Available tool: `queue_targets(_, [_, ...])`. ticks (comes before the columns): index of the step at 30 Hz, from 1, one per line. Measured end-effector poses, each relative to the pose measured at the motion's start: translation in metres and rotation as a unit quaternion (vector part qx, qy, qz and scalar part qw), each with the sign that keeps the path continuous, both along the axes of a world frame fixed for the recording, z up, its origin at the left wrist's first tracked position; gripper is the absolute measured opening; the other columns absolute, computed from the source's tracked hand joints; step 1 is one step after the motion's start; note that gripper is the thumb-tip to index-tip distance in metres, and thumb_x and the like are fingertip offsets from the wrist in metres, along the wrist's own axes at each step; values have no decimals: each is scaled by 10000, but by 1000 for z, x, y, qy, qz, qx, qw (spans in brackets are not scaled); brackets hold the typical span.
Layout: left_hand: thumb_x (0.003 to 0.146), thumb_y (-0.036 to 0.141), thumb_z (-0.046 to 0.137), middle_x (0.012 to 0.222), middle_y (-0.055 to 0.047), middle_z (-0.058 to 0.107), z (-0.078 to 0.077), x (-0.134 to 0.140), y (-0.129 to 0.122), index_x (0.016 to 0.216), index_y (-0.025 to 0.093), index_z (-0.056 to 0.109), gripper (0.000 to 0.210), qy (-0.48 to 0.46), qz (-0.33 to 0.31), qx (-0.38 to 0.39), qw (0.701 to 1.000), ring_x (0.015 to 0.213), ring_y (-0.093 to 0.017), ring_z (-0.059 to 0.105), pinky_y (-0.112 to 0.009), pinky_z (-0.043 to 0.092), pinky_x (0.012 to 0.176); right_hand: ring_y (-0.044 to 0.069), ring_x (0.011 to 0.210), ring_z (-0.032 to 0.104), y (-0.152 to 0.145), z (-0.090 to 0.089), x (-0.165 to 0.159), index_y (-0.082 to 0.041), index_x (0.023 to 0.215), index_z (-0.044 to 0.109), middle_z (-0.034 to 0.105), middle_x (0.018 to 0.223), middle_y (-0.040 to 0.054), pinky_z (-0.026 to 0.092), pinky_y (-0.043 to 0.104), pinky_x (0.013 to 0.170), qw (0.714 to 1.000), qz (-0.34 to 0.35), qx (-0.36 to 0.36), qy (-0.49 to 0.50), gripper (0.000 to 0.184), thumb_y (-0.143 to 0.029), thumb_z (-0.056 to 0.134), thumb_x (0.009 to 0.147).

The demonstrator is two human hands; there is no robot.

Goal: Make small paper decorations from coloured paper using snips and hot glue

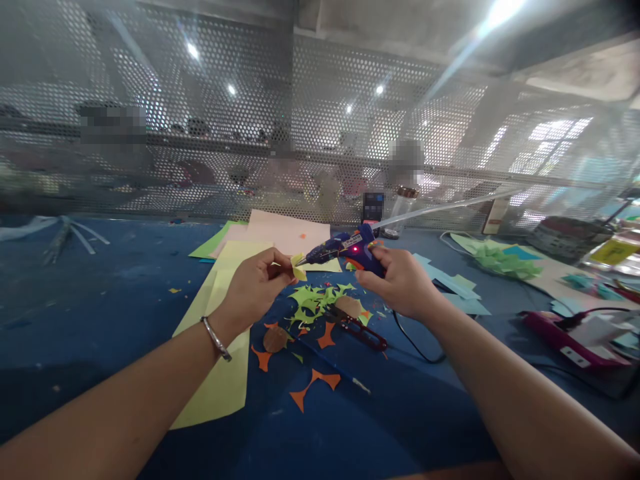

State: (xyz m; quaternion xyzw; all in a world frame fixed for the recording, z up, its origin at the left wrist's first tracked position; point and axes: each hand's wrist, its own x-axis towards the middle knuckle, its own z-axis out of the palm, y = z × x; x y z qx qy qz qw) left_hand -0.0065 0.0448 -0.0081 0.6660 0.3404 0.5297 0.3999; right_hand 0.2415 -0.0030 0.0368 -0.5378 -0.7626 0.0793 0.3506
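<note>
My right hand [400,277] grips a blue hot glue gun [345,245] by its handle; a red light glows on its side and a long clear glue stick [445,205] sticks out of its back. The nozzle points left and meets a small yellow paper piece [299,267], pinched between the fingertips of my left hand [257,283]. Whether glue is coming out is too small to tell. Below both hands lie green paper scraps [315,303], orange paper scraps [313,387], round brown discs [275,339], dark-handled scissors [365,331] and a thin blue stick [330,360].
Yellow sheets [225,373] and a pale pink sheet [285,230] lie at left and behind. A phone [373,207] and a clear bottle [400,213] stand by the perforated metal screen [225,87]. At right are light blue papers [453,283], green paper pieces [505,263] and a magenta power strip [570,340] with cables.
</note>
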Motion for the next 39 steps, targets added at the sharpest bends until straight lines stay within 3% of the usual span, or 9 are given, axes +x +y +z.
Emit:
queue_targets(13, [750,197,711,928,-35,708,1,-1,1,800,199,599,123,15,-5,20,1000,815,-162,678,-346,553,827,165,638,496,-1,3,0,-161,815,627,617,719,31,379,309,600,1000,-2,-14,-3,232,-374,546,772])
queue_targets(25, [768,173,693,895,-25,700,2,-2,0,786,206,608,93,43,6,49,998,815,-161,673,-327,539,801,128,567,399,-1,1,-1,-187,724,560,481,603,-26,305,284,535,1000,-11,-4,-10,187,-372,550,749])
queue_targets(39, [779,177,666,882,-20,690,1,-4,2,790,218,607,72,68,14,82,994,828,-163,669,-331,537,809,126,540,406,-1,0,-2,-189,724,574,502,586,-21,311,282,512,1000,-24,2,-4,170,-358,563,735])
